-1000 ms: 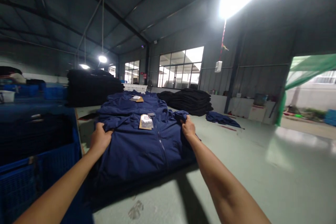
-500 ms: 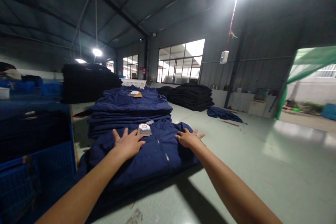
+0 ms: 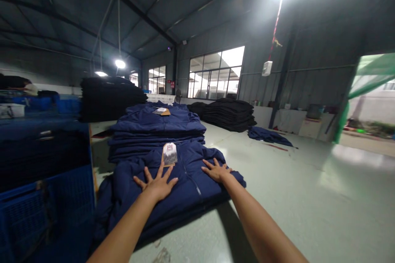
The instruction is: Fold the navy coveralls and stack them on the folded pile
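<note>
A navy zip-front jacket (image 3: 185, 189) lies folded on top of a low pile on the pale table, its collar pointing away from me. My left hand (image 3: 157, 183) rests on its left front, fingers spread, just below the paper hang tag (image 3: 169, 154). On the right front lies my right hand (image 3: 218, 170), also flat with its fingers apart. The zip runs down between the two hands. Directly behind is a taller stack of folded navy jackets (image 3: 157, 127), with another tag on top.
Blue plastic crates (image 3: 70, 197) holding dark clothing stand below the table's left edge. Black garment stacks (image 3: 228, 113) sit farther back, and a loose navy garment (image 3: 268, 135) lies on the pale tabletop (image 3: 308, 197) at right. A white switch box (image 3: 267, 68) hangs from a cord.
My left hand has slid toward me and right, away from the tag, which now shows whole. My right hand has shifted slightly nearer, and a sleeve edge now shows beyond it.
</note>
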### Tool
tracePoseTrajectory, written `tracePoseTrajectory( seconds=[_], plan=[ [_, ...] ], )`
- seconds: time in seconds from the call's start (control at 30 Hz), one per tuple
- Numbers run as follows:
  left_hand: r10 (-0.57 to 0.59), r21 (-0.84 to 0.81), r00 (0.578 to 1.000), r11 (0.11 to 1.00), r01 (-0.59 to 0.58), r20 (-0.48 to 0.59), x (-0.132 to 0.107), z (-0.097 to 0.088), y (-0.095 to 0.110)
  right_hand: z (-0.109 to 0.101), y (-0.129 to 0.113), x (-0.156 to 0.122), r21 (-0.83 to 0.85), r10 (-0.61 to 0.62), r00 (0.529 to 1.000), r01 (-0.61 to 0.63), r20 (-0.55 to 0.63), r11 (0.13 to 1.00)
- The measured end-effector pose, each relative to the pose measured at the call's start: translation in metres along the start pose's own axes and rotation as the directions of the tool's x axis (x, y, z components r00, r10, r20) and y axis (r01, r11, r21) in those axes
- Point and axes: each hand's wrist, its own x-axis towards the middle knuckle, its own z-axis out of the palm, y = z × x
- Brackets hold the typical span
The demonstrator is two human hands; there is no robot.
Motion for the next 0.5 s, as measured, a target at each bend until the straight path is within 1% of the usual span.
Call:
tracePoseTrajectory(
  seconds=[0.1, 0.13, 0.17, 0.23, 0.3, 0.37, 0.43, 0.5],
  plan=[
    [-0.013, 0.002, 0.998, 1.0, 0.013, 0.053, 0.001, -0.007, 0.003, -0.003, 0.004, -0.007, -0.019, -0.027, 0.999, 0.026, -0.032, 0.999],
    [-0.023, 0.018, 0.998, 1.0, 0.022, 0.055, 0.0, -0.009, 0.005, -0.005, 0.006, -0.011, -0.034, -0.055, 0.997, 0.053, -0.055, 0.998],
    [-0.032, 0.042, 0.999, 0.999, 0.03, 0.039, -0.002, -0.011, 0.01, -0.007, 0.01, -0.017, -0.052, -0.092, 0.992, 0.088, -0.082, 0.995],
    [-0.004, 0.095, 0.999, 0.995, 0.008, -0.042, -0.009, -0.013, 0.027, -0.01, 0.02, -0.031, -0.09, -0.178, 0.973, 0.166, -0.148, 0.982],
    [0.111, 0.125, 0.987, 0.987, -0.096, -0.118, -0.023, -0.012, 0.053, -0.012, 0.036, -0.049, -0.106, -0.209, 0.958, 0.191, -0.198, 0.976],
    [0.272, 0.128, 0.954, 0.958, -0.256, -0.125, -0.041, -0.006, 0.085, -0.01, 0.055, -0.071, -0.108, -0.194, 0.953, 0.173, -0.231, 0.979],
    [0.417, 0.123, 0.904, 0.906, -0.405, -0.095, -0.061, 0.006, 0.12, -0.007, 0.08, -0.096, -0.131, -0.206, 0.941, 0.176, -0.269, 0.976],
    [0.537, 0.108, 0.841, 0.842, -0.529, -0.069, -0.081, 0.023, 0.157, -0.001, 0.111, -0.124, -0.18, -0.227, 0.925, 0.179, -0.305, 0.967]
  ],
)
